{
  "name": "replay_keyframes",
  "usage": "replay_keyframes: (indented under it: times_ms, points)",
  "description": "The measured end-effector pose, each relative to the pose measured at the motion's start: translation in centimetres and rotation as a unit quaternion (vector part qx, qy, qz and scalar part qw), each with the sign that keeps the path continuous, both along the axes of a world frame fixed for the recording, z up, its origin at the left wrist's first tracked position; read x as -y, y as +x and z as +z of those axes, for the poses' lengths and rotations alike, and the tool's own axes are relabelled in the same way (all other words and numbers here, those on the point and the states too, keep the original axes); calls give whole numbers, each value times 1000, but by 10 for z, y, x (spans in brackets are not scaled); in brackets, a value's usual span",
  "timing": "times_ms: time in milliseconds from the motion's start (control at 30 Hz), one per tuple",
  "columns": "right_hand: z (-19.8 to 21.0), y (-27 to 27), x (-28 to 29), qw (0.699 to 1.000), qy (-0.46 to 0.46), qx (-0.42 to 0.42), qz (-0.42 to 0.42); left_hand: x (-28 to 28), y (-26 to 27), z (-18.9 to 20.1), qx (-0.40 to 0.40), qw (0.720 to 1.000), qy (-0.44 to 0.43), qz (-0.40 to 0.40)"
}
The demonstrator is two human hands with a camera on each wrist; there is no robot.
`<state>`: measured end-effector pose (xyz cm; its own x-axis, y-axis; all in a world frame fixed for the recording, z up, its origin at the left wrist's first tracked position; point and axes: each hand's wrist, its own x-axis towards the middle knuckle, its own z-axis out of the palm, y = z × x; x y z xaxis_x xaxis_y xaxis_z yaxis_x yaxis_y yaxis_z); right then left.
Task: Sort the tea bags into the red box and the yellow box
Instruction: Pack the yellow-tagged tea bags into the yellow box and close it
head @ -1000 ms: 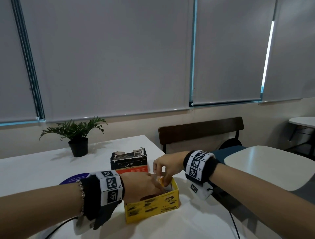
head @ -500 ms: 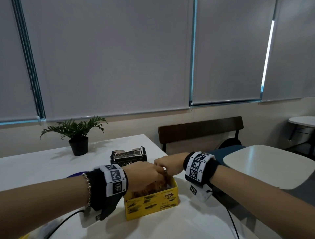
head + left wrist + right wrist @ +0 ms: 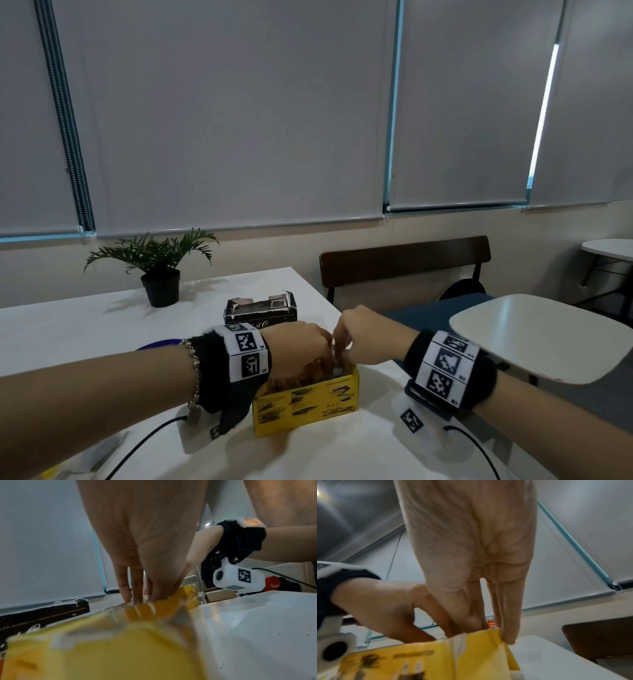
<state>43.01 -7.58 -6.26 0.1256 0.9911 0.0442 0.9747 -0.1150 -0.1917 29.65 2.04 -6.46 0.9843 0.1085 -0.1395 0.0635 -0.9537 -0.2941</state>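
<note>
Standing open near the table's (image 3: 102, 322) near right edge, the yellow box (image 3: 308, 404) is holding a packed row of orange-yellow tea bags (image 3: 301, 375). Both hands are reaching down into it from above. The left hand (image 3: 298, 349) is dipping straight fingers (image 3: 123, 586) among the bags; whether they are pinching one cannot be told. The right hand (image 3: 363, 337) is working at the box's far right corner, with its outer fingers (image 3: 510, 615) lying extended along the outside of the wall and the others going inside; what they have hold of, if anything, is hidden. The two hands are touching or nearly touching over the box.

Just behind the yellow box, the red box (image 3: 259, 311) is sitting with a dark, torn-open top; its contents are not showing.

A potted plant (image 3: 159, 270) is standing far left on the table. Part of a blue disc (image 3: 161, 342) is showing behind the left wrist. A dark bench back (image 3: 404, 260) is standing beyond the table's right edge. Wrist bands and forearms are blocking the box's near left corner.
</note>
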Motion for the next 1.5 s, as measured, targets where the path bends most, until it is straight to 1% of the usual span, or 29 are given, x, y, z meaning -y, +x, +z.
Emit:
replay_keyframes:
  times_ms: [167,300,400,500,600,733,800,933,1033,1100,1200,1267,1367,1400,1433,1500]
  points:
    - [-2,-17,1,995,-46,87,-11,-10,3,-4,-4,1000,11,8]
    - [4,-23,-2,990,-85,111,-8,-15,8,-4,-8,999,8,34]
    - [7,-23,-8,987,-128,93,-25,-13,11,-3,0,999,10,45]
    - [7,-21,-10,984,-170,38,-41,-10,14,-1,0,998,27,63]
    - [3,-15,-9,984,-171,-6,-55,-8,15,0,20,996,58,66]
    - [3,-12,-6,983,-175,-10,-53,-3,13,2,38,994,67,77]
    - [2,-10,-4,986,-157,-17,-49,2,12,4,33,993,71,85]
    - [0,-10,0,996,-75,-15,-45,1,11,7,36,995,47,82]
    - [3,-10,5,998,-48,-13,-42,-3,9,10,56,995,10,85]
    - [4,-9,8,997,-71,-27,-35,-5,7,12,60,994,-23,88]
    - [6,-10,7,987,-151,-52,-34,-5,5,19,77,992,-48,88]
    - [6,-9,6,978,-197,-66,-35,-8,3,28,105,987,-59,108]
    - [5,-8,5,971,-219,-93,-33,-16,-6,42,149,978,-78,122]
    - [4,-7,5,970,-220,-100,-33,-17,-10,45,143,979,-87,118]
    - [3,-7,4,969,-218,-107,-33,-18,-14,47,121,981,-103,115]
    - [2,-6,4,971,-208,-113,-30,-12,-20,47,33,982,-146,117]
